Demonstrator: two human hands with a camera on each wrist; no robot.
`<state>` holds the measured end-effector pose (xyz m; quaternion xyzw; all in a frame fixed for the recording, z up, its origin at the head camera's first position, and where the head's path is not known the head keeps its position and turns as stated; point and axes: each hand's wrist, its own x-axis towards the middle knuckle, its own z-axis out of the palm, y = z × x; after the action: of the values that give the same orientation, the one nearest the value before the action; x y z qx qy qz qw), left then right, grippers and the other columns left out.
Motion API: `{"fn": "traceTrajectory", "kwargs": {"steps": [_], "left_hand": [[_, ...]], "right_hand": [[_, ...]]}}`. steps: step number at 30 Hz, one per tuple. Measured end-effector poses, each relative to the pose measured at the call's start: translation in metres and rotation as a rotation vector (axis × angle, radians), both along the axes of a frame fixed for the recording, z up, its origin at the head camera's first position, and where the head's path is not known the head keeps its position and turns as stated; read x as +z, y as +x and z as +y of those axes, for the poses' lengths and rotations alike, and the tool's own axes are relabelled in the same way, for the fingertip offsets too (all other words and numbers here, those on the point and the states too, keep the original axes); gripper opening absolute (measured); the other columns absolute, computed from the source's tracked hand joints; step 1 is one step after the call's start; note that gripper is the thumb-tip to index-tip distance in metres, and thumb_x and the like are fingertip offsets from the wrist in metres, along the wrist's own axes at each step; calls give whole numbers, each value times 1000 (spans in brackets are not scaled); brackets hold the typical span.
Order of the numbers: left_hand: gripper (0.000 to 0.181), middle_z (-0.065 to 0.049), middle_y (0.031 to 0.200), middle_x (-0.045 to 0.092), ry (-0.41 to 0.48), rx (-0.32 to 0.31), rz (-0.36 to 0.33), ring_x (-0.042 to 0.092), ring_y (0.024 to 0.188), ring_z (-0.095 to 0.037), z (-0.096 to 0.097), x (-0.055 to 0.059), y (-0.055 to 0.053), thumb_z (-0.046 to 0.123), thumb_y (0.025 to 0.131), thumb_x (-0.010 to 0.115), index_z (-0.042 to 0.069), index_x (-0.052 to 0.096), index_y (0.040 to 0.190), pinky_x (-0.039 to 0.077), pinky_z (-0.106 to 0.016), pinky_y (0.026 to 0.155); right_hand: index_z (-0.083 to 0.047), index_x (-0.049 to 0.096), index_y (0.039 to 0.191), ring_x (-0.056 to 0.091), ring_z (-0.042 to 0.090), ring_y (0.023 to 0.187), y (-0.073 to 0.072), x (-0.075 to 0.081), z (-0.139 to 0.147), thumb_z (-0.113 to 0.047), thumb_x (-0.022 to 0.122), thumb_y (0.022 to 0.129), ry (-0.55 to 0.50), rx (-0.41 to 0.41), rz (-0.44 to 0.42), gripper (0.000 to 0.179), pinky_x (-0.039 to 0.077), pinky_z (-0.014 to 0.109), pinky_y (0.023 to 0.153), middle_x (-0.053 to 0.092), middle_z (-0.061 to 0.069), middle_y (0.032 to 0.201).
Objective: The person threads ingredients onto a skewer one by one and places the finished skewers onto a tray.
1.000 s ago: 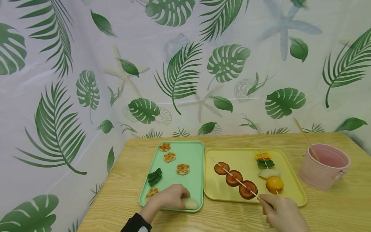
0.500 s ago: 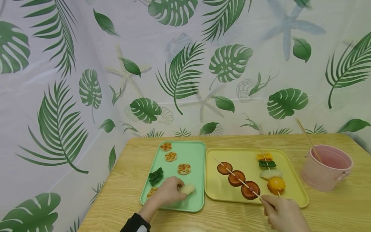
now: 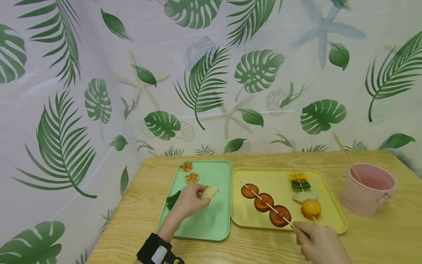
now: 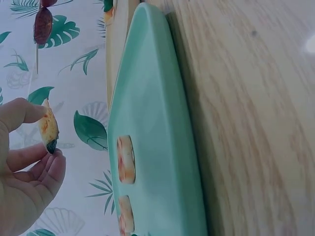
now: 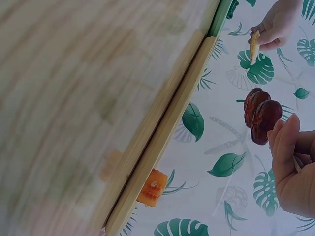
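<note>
In the head view my left hand (image 3: 188,201) pinches a pale oval piece of toy food (image 3: 210,192) above the green tray (image 3: 204,233). The left wrist view shows this toy food piece (image 4: 48,129) edge-on between thumb and fingers, browned on one side with a dark green tip. My right hand (image 3: 320,239) grips the lower end of a wooden skewer (image 3: 287,222). Three brown round toy slices (image 3: 263,202) with small reddish centres are threaded along it, over the yellow tray (image 3: 242,220). Lotus-root-like slices (image 3: 192,178) and a dark green leafy piece (image 3: 172,200) lie on the green tray.
A loaded skewer with a yellow round piece (image 3: 311,209), a pale wedge (image 3: 304,197) and green and orange pieces lies on the yellow tray's right side. To the right stands a pink bucket (image 3: 366,192) with sticks (image 3: 346,156). A leaf-print sheet (image 3: 211,84) hangs behind.
My left hand has picked the pale piece up from the green tray's near edge and moved it up and away. The right hand keeps holding the skewer in nearly the same place.
</note>
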<state>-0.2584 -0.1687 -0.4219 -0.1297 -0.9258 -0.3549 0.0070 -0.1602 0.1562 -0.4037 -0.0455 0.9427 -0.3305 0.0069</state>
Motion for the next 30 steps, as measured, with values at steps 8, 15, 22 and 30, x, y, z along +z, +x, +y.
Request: {"fn": "traceTrajectory", "kwargs": {"steps": [8, 15, 22, 30], "left_hand": [[28, -6, 88, 59, -4, 16, 31, 48, 71, -15, 9, 1, -3, 17, 79, 69, 1, 67, 103, 40, -29, 59], [17, -1, 68, 50, -16, -26, 32, 39, 57, -12, 19, -1, -8, 14, 79, 68, 3, 68, 92, 32, -25, 51], [21, -3, 74, 53, -32, -13, 59, 42, 62, -13, 20, 1, -8, 15, 79, 67, 3, 67, 96, 33, -26, 54], [30, -7, 88, 60, 9, 17, 38, 50, 71, -15, 23, 1, -7, 19, 79, 69, 1, 67, 103, 42, -29, 58]], "right_hand": [[-5, 69, 92, 44, 1, 42, 7, -5, 2, -1, 60, 87, -51, 90, 71, 10, 40, 20, 43, 49, -7, 58], [-8, 67, 87, 43, -1, 42, 11, -6, 7, -1, 61, 86, -32, 101, 122, 10, 39, 20, 43, 48, -9, 57], [-12, 66, 84, 41, -4, 44, 8, -10, 7, -4, 60, 88, -33, 245, 141, 11, 37, 20, 45, 46, -15, 58], [-9, 67, 78, 35, -8, 48, 7, -21, -1, 3, 66, 79, -55, 360, 395, 12, 34, 17, 45, 42, -23, 59]]}}
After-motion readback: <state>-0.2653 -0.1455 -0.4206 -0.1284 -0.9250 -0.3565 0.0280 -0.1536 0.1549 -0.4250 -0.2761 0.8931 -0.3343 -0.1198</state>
